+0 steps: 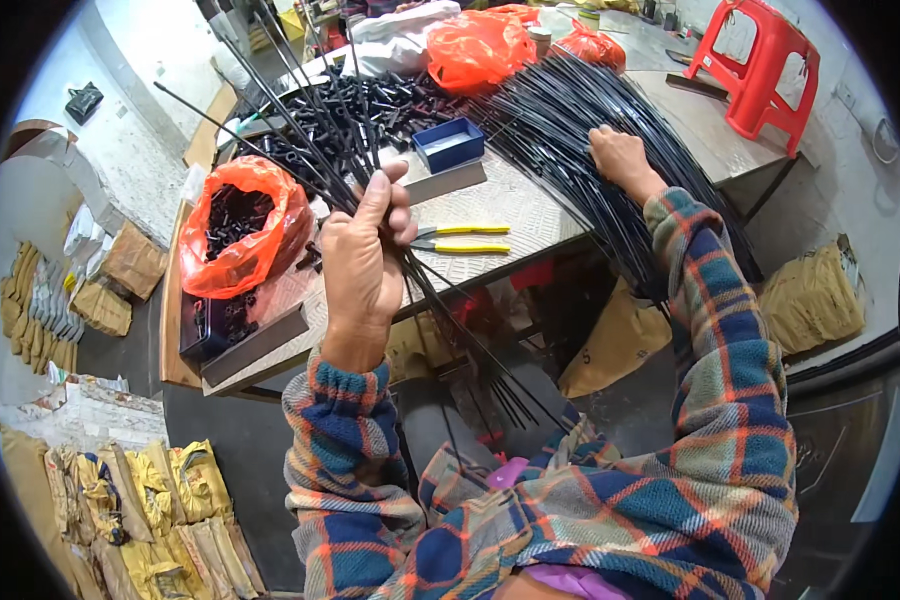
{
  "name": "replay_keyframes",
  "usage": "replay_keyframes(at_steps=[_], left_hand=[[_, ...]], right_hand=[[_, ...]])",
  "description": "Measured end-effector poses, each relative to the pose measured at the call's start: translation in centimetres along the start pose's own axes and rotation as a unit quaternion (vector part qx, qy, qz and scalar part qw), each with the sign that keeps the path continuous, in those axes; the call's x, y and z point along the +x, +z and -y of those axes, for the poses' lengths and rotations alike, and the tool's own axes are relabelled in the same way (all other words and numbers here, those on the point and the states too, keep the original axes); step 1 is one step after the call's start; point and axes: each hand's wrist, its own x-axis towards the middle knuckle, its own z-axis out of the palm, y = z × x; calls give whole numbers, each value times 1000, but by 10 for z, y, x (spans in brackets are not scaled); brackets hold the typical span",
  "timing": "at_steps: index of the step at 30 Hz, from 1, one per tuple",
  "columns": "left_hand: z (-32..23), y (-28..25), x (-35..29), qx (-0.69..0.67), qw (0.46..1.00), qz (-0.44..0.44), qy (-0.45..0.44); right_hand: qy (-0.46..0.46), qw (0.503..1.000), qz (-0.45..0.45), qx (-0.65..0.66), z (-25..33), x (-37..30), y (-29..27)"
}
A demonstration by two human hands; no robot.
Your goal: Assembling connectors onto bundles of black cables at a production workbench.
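My left hand [363, 250] is closed around a loose bundle of thin black rods [320, 168]. The rods fan out above the thumb toward the far left, and their other ends slant down toward my lap. Over a large pile of similar black rods [610, 115] on the table's right side, my right hand [625, 160] has its fingers curled in on some of them; the fingertips are partly hidden. Pliers with yellow handles [473, 249] lie just right of my left hand. Behind them sits a small dark blue box [452, 150].
Small black parts [410, 108] are heaped at the back of the table [535, 205]. An orange-red bag [245, 270] of black parts stands at left, and another red bag [482, 50] at the back. A red stool [770, 65] rests on the surface at far right. Wrapped bundles [160, 500] lie lower left.
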Motion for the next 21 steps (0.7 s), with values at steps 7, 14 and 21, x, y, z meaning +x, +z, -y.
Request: replay_keyframes(at_steps=[7,14,21], left_hand=[[10,11,7,-14,1000,8,-11],[-12,-15,2,289,954,79,-4],[-22,-32,-32,474,828,-37,297]], right_hand=[[-61,744,138,651,132,-14,-91],[-48,470,269,839,204,-45,-150],[-125,416,352,829,202,-61,-174]])
